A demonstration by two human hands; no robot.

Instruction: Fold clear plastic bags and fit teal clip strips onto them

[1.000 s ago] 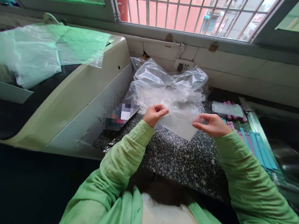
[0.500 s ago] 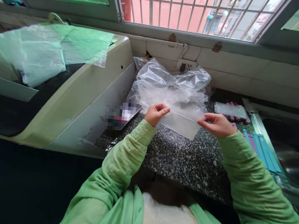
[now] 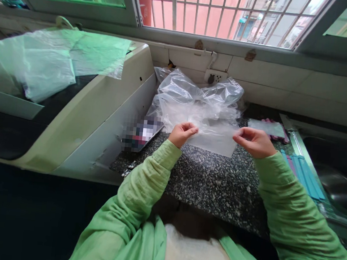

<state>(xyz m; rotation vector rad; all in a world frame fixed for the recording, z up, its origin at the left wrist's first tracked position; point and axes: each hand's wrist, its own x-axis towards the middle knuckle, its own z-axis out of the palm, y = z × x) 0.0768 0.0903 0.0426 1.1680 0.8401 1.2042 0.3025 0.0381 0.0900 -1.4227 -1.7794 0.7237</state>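
Lower edge tilted more level than before, the translucent flat plastic bag (image 3: 215, 143) spans left hand (image 3: 181, 134) and right hand (image 3: 254, 142) (thumbs and fingertips pinching it) above the speckled black stone counter (image 3: 217, 184).

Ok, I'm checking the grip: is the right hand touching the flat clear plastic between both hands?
Touching. The head view shows the right hand pinching the flat clear plastic at its far right corner, between thumb and finger.
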